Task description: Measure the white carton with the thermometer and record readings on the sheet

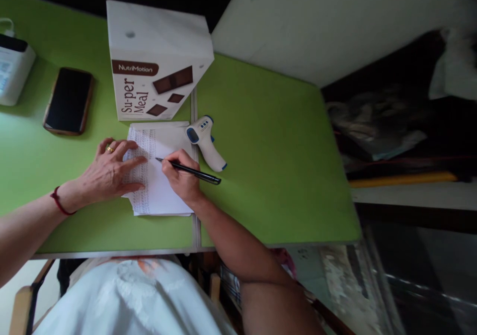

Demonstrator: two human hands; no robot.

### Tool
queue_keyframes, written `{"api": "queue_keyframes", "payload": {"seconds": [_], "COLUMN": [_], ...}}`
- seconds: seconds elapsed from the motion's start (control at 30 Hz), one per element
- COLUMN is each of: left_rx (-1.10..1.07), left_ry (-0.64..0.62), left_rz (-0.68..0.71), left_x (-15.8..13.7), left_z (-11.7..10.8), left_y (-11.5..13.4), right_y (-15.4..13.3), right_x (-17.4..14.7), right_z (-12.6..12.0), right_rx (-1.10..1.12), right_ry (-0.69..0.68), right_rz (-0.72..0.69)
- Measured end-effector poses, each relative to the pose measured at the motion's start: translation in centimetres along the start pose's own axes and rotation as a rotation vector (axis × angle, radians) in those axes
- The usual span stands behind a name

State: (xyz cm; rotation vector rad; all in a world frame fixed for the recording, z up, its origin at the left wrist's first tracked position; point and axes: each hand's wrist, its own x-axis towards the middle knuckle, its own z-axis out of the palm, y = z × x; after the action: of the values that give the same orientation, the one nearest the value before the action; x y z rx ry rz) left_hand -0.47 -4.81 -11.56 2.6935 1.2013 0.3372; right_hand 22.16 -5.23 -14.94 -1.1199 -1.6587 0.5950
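Observation:
My right hand [181, 177] is closed around a black pen [201, 174], its tip on or just over a stack of white paper [169, 201]. Rows of small handwritten marks fill the left part of the top sheet. My left hand [112, 168] lies with fingers spread across the sheet's left side, holding nothing; a ring and a red wrist cord show on it. Just beyond the right hand, a white and blue infrared thermometer [206, 143] lies beside the paper, its head close to the sheet's upper right corner.
A white NutriMotion box [160, 37] stands behind the paper on the green table [268, 151]. To the left lie a dark phone [69, 100] and a white device [13, 71] with a cable. A seam crosses the tabletop under the paper's right side. Dark shelving stands at right.

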Motion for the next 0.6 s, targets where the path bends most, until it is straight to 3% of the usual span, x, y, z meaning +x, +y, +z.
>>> {"api": "queue_keyframes", "payload": {"seconds": [0.6], "left_rx": [-0.023], "left_ry": [0.014], "left_rz": [0.01], "left_x": [0.0], "left_z": [0.03], "left_y": [-0.06], "right_y": [-0.06], "right_x": [0.05], "right_z": [-0.14], "right_rx": [-0.005], "right_ry": [-0.01], "right_rz": [-0.002]}}
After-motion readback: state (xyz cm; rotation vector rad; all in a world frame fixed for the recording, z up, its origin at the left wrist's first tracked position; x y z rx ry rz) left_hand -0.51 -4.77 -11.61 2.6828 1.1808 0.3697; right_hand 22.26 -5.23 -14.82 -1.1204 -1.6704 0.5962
